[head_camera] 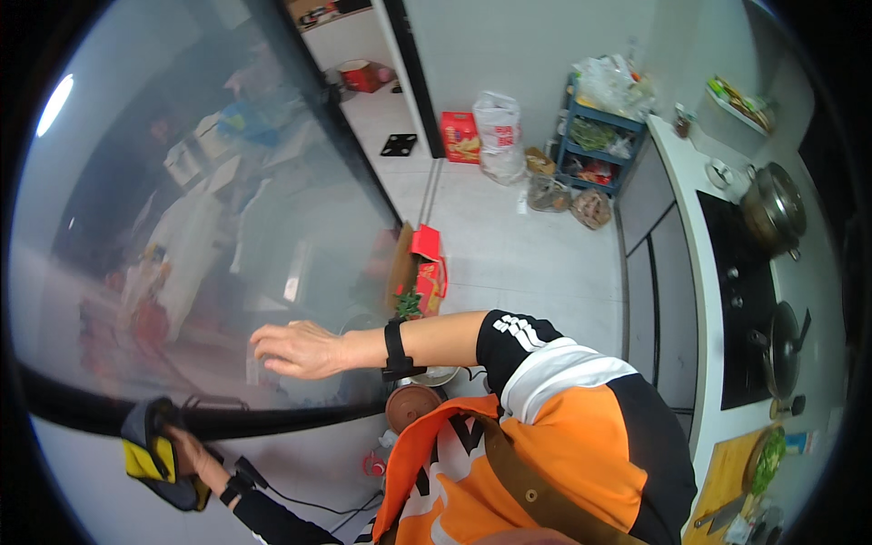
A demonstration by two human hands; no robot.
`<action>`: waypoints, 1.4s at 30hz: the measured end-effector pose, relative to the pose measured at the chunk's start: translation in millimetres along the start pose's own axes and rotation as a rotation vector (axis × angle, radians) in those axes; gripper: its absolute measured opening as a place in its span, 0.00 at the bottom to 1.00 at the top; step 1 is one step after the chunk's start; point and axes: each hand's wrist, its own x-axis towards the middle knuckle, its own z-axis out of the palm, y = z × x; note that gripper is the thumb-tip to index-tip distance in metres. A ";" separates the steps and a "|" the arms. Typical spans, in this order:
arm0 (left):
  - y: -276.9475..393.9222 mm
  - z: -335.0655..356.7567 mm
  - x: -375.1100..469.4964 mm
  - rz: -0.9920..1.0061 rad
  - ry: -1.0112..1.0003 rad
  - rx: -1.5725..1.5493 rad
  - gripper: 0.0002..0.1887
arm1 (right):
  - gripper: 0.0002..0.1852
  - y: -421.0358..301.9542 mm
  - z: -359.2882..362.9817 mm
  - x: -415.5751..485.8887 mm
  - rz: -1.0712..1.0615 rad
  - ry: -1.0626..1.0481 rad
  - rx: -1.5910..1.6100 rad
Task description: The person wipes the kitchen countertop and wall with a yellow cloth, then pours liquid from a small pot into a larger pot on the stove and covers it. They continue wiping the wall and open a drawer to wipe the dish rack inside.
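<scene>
A large glass door panel [286, 225] with a black frame fills the left of the head view. My right hand [300, 349] is in front of the glass, fingers loosely curled; a thin, small clear strip shows at its fingertips, and whether I hold it is unclear. Down at the lower left, my left hand [189, 453] grips a grey and yellow cloth [151, 458] beside the panel's black frame edge. Part of that hand is hidden by the cloth. Both wrists wear black straps.
Red boxes [430, 283] and a brown lidded pot [412, 407] are near the panel's foot. A blue shelf rack [599, 133] and bags stand by the far wall. Along the right runs a counter [705, 340] with a hob, pots, a cutting board and a knife [725, 513]. A black cable [320, 507] hangs below.
</scene>
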 end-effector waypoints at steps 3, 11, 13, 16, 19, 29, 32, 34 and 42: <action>0.9 -1.5 -12.8 0.039 0.028 0.035 0.22 | 0.10 15.6 -17.7 -19.7 0.072 0.007 0.017; 75.3 -21.8 -101.9 -0.082 -0.410 0.099 0.19 | 0.13 16.8 -90.1 -119.9 0.320 0.015 -0.074; 116.0 -42.6 -123.4 -0.305 -0.227 -0.435 0.16 | 0.14 12.3 -109.5 -136.4 0.386 -0.003 -0.085; 214.3 -75.5 -130.9 -0.513 -0.344 -1.005 0.17 | 0.19 7.8 -129.4 -145.6 0.442 -0.022 -0.052; 321.9 -138.5 -111.7 -0.612 -0.591 -1.492 0.15 | 0.31 1.0 -158.8 -156.3 0.342 0.063 -0.067; 639.7 -310.5 -41.5 -0.435 -1.329 -2.436 0.21 | 0.33 13.5 -375.6 -269.6 0.545 0.359 -0.073; 715.2 -355.4 -30.8 -0.167 -1.335 -2.492 0.21 | 0.27 20.1 -442.7 -316.5 0.600 0.527 -0.058; 758.2 -384.0 -23.9 -0.088 -1.357 -2.498 0.21 | 0.25 22.2 -483.4 -343.5 0.593 0.622 -0.077; 907.1 -461.1 -9.6 0.297 -1.525 -2.477 0.35 | 0.20 28.6 -591.6 -421.9 0.646 0.867 -0.339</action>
